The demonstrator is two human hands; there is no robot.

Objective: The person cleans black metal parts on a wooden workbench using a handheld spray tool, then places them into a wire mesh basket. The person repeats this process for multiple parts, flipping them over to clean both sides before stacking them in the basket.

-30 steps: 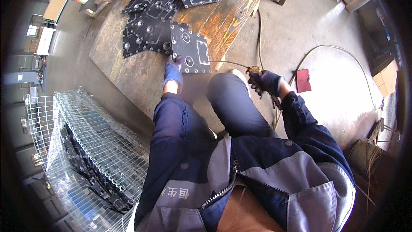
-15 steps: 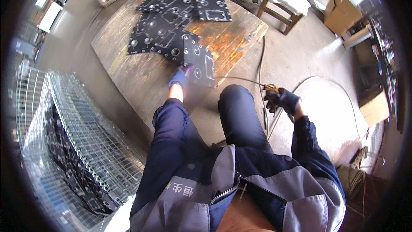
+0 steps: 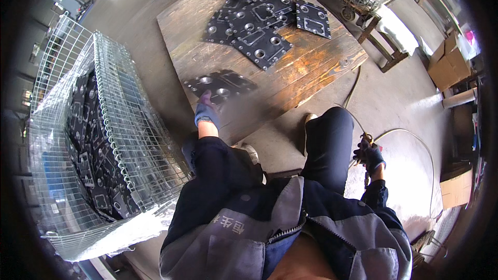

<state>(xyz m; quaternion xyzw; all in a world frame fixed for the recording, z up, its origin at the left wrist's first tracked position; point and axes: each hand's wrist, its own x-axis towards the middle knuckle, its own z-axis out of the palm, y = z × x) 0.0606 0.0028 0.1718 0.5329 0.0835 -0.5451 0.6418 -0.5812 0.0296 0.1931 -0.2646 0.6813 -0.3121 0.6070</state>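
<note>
Flat black rectangular plate with round holes, left of frame's centre, above worn wooden counter; contact with counter unclear. Blue-gloved left hand: fingers gripping plate's lower edge. Plate likely stiff, fairly heavy, perhaps slick; best held by rim. Dark-gloved right hand, frame's right: fingers curled round brass-coloured tool.

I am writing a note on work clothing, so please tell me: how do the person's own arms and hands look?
The left hand wears a blue-grey glove with purplish fingers; the right hand wears a glove that looks darker, nearly black at the fingers. Both arms have long, dark navy sleeves. A bare strip shows between each glove and sleeve.
</note>
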